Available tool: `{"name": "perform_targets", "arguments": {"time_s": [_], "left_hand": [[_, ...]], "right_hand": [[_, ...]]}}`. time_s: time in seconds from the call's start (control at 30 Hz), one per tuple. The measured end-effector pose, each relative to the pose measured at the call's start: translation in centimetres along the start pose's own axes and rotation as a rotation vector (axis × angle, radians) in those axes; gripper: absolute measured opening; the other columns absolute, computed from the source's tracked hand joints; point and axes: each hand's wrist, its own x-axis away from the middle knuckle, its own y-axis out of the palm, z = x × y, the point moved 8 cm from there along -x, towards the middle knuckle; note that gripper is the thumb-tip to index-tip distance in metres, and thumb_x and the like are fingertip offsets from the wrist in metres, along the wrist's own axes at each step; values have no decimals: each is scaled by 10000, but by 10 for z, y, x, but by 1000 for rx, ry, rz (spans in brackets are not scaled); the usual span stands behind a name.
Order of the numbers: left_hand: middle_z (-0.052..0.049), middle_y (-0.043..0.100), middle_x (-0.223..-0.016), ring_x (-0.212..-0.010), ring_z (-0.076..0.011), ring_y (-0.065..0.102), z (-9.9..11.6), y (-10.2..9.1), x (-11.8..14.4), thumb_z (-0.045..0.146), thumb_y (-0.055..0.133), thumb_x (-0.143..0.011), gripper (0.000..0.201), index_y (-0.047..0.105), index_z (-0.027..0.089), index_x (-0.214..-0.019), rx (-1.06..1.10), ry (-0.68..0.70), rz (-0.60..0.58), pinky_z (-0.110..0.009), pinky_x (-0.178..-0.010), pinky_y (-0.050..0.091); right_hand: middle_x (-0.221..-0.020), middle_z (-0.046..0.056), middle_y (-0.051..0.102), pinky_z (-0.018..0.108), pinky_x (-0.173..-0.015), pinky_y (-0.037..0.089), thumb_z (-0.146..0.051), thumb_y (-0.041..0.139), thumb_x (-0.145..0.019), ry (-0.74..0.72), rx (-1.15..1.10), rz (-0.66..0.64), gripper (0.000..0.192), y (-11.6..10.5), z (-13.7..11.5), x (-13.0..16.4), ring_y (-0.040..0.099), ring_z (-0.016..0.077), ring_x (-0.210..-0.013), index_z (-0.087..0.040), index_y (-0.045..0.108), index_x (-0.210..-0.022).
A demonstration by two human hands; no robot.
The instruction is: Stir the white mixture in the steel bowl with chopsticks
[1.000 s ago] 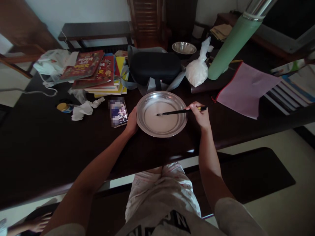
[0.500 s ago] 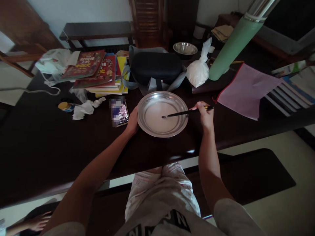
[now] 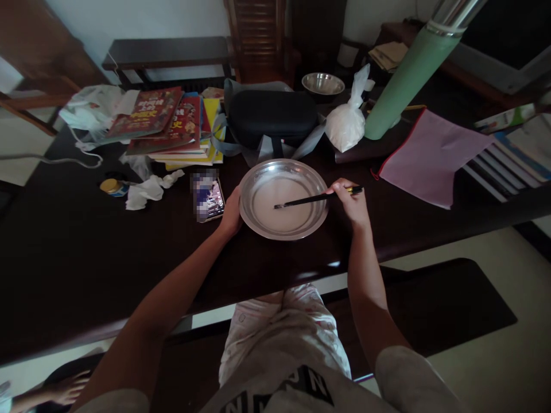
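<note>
A shallow metal bowl (image 3: 317,216) stands on the dark table in front of me, with a cloudy whitish liquid (image 3: 282,221) inside. My left hand (image 3: 233,211) grips the bowl's left rim, its fingers partly hidden by the bowl. In my right hand (image 3: 350,201), closed, are black chopsticks (image 3: 307,200) with gold near their upper ends. They slant over the right rim, and their tips reach the liquid near the bowl's middle. Just left of my left hand lies a phone (image 3: 209,196) with a lit, partly blurred screen.
Behind the bowl sit a black case (image 3: 273,117), a tied bag of white powder (image 3: 345,127) and a tall green bottle (image 3: 408,86). Books (image 3: 172,123) and crumpled tissue (image 3: 146,192) are left; a pink pouch (image 3: 433,158) is right. Another person's hand (image 3: 71,387) shows at lower left.
My right hand has moved a little to the left, and the chopstick tips have shifted left through the liquid. My left hand stays on the bowl's rim.
</note>
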Motion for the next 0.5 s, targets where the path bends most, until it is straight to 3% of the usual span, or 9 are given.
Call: {"name": "perform_targets", "arguments": {"time_s": [0.2, 0.37, 0.5], "left_hand": [[-83, 827, -1194, -1260, -304, 715, 0, 1, 3, 650, 626, -959, 458, 806, 242, -1064, 25, -77, 21, -433, -1142, 547], [-67, 822, -1156, -1275, -290, 708, 1, 1, 2, 640, 641, -961, 418, 795, 261, -1047, 22, -40, 2, -405, -1120, 554], [-73, 817, -1143, -1253, -281, 713, -2, 1, 0, 633, 628, -968, 416, 787, 257, -1051, 39, -42, -7, -390, -1090, 564]], "right_hand": [[-606, -17, 701, 384, -760, 612, -838, 710, -862, 1, 2, 123, 596, -12, 1, 0, 740, 207, -656, -279, 681, -654], [-671, 0, 752, 366, -747, 603, -814, 774, -823, 10, -8, -14, 552, 1, 0, 1, 766, 216, -728, -278, 754, -691], [-650, -3, 749, 370, -746, 604, -842, 745, -826, -2, 7, 93, 584, -8, 0, 0, 754, 214, -703, -278, 728, -674]]}}
